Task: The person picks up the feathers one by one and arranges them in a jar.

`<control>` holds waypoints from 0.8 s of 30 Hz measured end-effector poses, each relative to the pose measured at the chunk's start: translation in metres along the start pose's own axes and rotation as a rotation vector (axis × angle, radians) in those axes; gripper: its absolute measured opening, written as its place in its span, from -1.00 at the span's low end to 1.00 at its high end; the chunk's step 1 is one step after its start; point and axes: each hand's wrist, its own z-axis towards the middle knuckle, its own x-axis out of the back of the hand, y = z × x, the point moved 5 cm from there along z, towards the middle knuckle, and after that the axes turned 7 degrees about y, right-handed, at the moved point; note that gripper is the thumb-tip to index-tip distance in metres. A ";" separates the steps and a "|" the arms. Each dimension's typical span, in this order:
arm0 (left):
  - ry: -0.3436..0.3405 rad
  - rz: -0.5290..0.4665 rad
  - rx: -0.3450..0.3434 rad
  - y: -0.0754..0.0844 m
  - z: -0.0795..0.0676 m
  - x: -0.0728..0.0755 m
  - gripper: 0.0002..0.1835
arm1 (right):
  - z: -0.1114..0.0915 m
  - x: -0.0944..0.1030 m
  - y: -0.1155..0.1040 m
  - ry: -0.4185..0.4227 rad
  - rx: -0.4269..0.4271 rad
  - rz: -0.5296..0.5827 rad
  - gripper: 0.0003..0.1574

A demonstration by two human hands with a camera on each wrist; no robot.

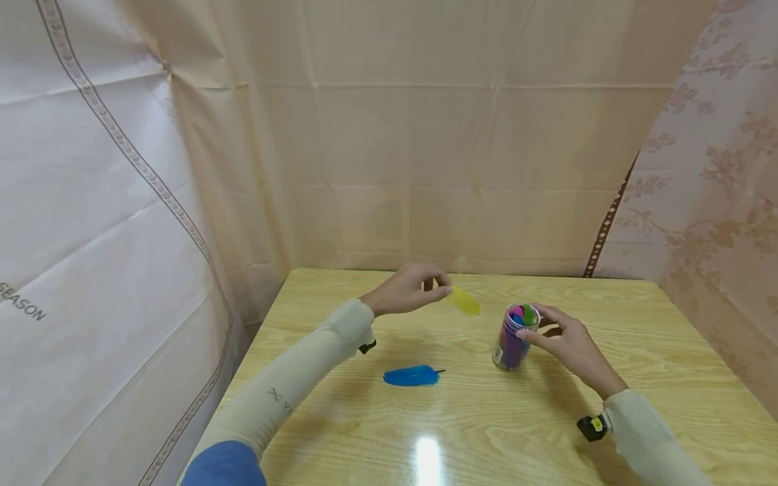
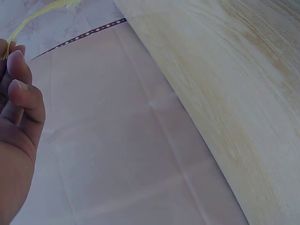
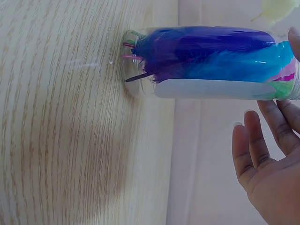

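Note:
A yellow feather [image 1: 465, 302] is pinched at one end between the thumb and fingers of my left hand [image 1: 413, 289], raised above the back of the table. To its right stands an upright clear jar [image 1: 506, 354], packed with purple, blue, pink and green feathers [image 3: 220, 51]. My right hand [image 1: 574, 349] grips that jar near its open rim, thumb on the near side and fingers on the far side. In the right wrist view some of its fingers [image 3: 241, 150] stay off the glass. A blue feather [image 1: 412, 376] lies flat on the table, left of the jar.
The wood-patterned table [image 1: 486, 432] ends at the back against a beige cloth [image 1: 395, 169]. Patterned cloth sheets [image 1: 717, 202] hang at both sides. Each wrist carries a small black device [image 1: 591, 428].

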 end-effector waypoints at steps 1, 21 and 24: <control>0.002 0.006 -0.001 0.001 0.001 0.000 -0.86 | 0.000 0.000 0.000 0.001 0.000 0.000 -0.03; 0.025 0.024 -0.063 0.018 0.023 -0.001 -0.87 | 0.000 -0.002 0.001 0.006 0.020 0.023 -0.07; 0.017 0.041 -0.072 0.022 0.027 -0.002 -0.86 | -0.001 -0.001 0.001 0.005 0.020 0.025 -0.07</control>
